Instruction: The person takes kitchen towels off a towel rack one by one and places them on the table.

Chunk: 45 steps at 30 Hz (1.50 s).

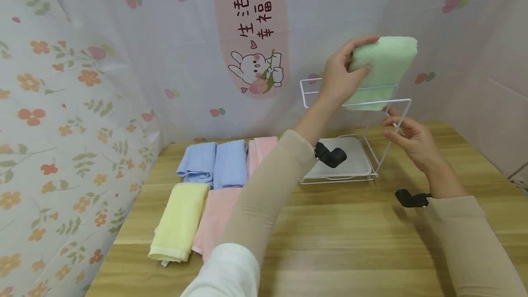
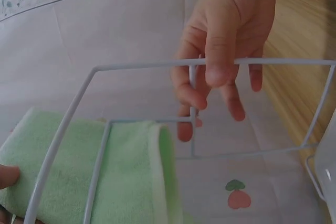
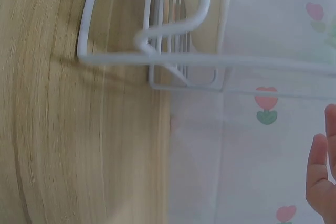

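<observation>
My left hand [image 1: 344,74] grips a folded light green towel [image 1: 389,58], thumb on its near face and fingers over the top edge. The towel stands upright within the upper frame of a white wire rack [image 1: 402,101], its lower end showing behind the front bar. At the rack's right side is my right hand [image 1: 416,143]. In the left wrist view, that hand's thumb lies in front of the wire bar and its fingers curl behind it. Only fingertips of the right hand [image 3: 320,174] show in the right wrist view.
A pale tray [image 1: 350,155] sits in the rack's base. Left on the wooden table [image 1: 330,242] lie folded towels: two blue [image 1: 231,162], a yellow [image 1: 179,221] and pink ones [image 1: 218,214]. A printed curtain [image 1: 165,49] hangs behind. My left forearm partly covers the pink towels.
</observation>
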{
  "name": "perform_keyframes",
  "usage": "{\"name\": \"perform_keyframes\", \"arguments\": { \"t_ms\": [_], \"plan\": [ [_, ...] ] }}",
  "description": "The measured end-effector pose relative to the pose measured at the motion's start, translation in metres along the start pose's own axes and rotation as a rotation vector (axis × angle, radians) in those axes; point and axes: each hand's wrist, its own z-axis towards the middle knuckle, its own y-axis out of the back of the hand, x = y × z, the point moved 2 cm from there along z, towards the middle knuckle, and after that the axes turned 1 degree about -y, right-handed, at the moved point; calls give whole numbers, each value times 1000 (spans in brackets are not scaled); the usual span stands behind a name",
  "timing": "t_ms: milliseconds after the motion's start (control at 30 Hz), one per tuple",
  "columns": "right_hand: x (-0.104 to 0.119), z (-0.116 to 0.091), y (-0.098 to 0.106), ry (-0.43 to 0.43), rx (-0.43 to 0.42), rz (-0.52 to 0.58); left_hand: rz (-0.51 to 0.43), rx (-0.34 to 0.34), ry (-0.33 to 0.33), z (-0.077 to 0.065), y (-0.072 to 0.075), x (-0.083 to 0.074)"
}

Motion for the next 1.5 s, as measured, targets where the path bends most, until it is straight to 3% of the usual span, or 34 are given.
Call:
{"name": "perform_keyframes", "arguments": {
  "t_ms": [167, 333, 533, 833, 1233, 1500],
  "plan": [
    [0, 1, 3, 36, 81, -14, -101, 6, -75, -5, 14, -4],
    [0, 1, 4, 71, 130, 5, -143, -1, -123, -16, 26, -14],
    [1, 2, 3, 63, 126, 8, -176, -32, -177, -25, 43, -23],
    [3, 2, 2, 31, 104, -14, -255, -90, -284, -27, 76, -15],
    [2, 1, 2, 20, 101, 20, -309, -278, -281, -37, 114, -12],
    [0, 0, 4, 19, 96, 33, -346, -359, -293, -43, 136, -8]
  ]
}}
